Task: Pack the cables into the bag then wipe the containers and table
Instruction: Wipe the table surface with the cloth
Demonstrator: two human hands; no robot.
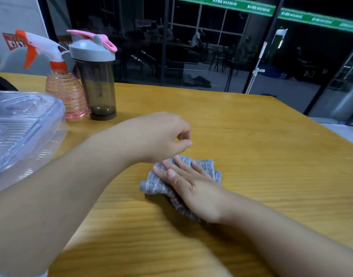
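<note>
A crumpled grey cloth [208,168] lies on the yellow wooden table [271,176] near its middle. My right hand [193,186] presses flat on the cloth with straight fingers. My left hand [161,136] hovers just above and behind the cloth, fingers loosely curled, holding nothing. A clear plastic container [21,124] with its lid on sits at the left edge. No cables or bag are in view.
A pink spray bottle [65,92] with a white and orange trigger stands at the back left, beside a dark shaker bottle [99,88] with a grey and pink lid. The table's far and right edges end before dark glass walls.
</note>
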